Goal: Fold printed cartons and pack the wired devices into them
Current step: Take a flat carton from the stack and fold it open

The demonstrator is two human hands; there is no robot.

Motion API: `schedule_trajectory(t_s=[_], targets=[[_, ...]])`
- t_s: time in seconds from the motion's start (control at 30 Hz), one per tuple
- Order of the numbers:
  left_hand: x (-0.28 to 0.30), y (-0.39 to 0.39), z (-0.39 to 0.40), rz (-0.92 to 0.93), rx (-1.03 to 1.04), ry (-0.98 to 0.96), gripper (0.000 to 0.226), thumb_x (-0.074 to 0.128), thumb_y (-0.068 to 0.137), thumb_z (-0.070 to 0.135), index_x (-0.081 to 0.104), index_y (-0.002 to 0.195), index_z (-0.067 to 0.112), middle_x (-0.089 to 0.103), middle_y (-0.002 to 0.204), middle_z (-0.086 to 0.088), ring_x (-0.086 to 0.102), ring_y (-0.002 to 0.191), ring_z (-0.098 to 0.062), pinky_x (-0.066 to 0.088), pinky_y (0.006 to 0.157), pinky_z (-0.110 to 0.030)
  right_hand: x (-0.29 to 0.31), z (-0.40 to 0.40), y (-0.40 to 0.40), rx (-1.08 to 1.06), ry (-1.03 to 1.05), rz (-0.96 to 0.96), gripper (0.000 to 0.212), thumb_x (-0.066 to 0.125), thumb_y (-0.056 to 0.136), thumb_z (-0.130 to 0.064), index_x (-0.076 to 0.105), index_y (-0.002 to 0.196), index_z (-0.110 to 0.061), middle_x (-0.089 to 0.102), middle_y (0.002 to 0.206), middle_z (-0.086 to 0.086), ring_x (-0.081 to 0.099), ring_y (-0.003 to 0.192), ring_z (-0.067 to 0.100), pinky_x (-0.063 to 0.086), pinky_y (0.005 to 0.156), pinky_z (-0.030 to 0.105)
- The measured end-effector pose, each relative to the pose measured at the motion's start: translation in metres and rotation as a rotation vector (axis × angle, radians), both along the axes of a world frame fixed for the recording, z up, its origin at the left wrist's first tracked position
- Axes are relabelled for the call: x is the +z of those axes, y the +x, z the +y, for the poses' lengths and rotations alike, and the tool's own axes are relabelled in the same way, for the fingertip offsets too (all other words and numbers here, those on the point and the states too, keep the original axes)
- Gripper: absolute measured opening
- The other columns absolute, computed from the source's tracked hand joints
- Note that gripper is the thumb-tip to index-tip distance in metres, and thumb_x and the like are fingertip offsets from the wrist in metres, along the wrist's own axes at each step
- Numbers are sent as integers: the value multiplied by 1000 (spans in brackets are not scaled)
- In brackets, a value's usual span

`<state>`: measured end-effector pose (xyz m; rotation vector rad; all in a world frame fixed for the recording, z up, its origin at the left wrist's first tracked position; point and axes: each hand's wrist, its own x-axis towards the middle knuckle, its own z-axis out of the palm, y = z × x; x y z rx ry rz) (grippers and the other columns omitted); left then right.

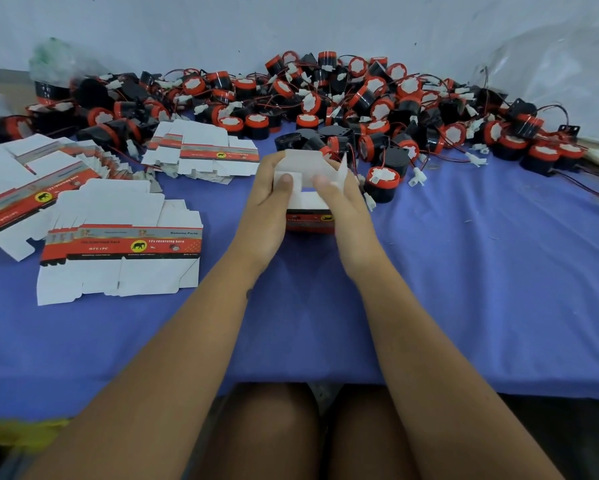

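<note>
Step in hand is judged to be carton forming: one printed carton [310, 199] stands on the blue table cover [464, 271] at centre, gripped by both hands; the left hand [270, 199] curls round its left side with the thumb pressing a white flap inward; the right hand [339, 199] holds the right side, thumb on the opposite flap. Flat carton blanks [121, 251] lie to the left, well apart; the heap of wired devices [326, 98] lies just behind the carton. Next move probably calls for tucking the flaps closed, then taking one device with its lead; whether the carton already holds one cannot be told.
</note>
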<state>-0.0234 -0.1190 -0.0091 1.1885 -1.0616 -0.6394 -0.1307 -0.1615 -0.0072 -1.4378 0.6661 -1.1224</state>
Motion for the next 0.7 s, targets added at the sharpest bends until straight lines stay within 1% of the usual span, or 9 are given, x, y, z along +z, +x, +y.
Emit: schedule_trajectory(t_s=[0.03,0.07,0.13,0.23,0.3,0.33,0.43,0.57,0.7], targets=[[1,1,-1,49,31,1,38,36,107,17,47,107,54,60,96,44,57,90,22,45,75,-5,2,-1,0,45,60,-43,38,48,94,-44,55,130,-32,60,133,-6,54,125,11,46,103,35],[2,2,-1,92,56,-1,39,36,107,15,47,106,53,60,92,46,57,86,23,44,71,-3,3,-2,0,78,97,-85,41,40,101,-46,52,136,-28,58,137,-3,53,127,10,46,105,31],[1,3,-2,140,85,-2,40,35,106,13,49,105,50,62,90,44,58,84,23,45,69,-4,6,-2,-3,92,119,-91,40,29,106,-42,52,136,-29,63,129,-10,58,118,0,51,95,20],[0,3,-3,138,102,3,38,36,106,14,51,105,49,61,101,33,58,84,21,46,69,-5,7,-2,-6,56,90,-69,28,39,106,-24,61,122,-30,69,105,-22,63,99,-8,52,81,15],[0,3,-3,133,99,5,39,35,105,13,51,104,48,63,97,34,58,82,22,45,68,-5,7,-2,-8,59,74,-88,25,44,103,-14,62,116,-26,70,92,-24,65,88,-7,51,72,12],[1,4,-3,123,93,10,39,35,105,12,51,103,48,64,92,38,57,81,22,45,67,-5,7,-1,-8,62,68,-92,26,44,102,-10,61,117,-24,70,92,-19,66,86,-3,52,71,14],[1,4,-2,97,86,24,40,35,105,14,49,101,51,60,85,46,57,78,23,45,63,-4,8,1,-9,80,33,-80,32,43,101,-3,58,120,-24,64,98,-5,63,90,9,55,78,24],[-3,7,-4,87,73,28,40,37,102,15,51,102,52,67,84,34,62,71,12,47,57,-11,8,3,-8,89,4,-52,40,43,99,2,59,115,-30,65,102,2,63,93,15,56,83,36],[-4,8,-5,118,40,21,47,39,99,18,57,92,61,70,90,27,65,78,5,53,64,-19,7,2,-7,57,-11,-26,48,42,93,9,61,106,-33,68,103,-5,64,99,18,55,87,40]])
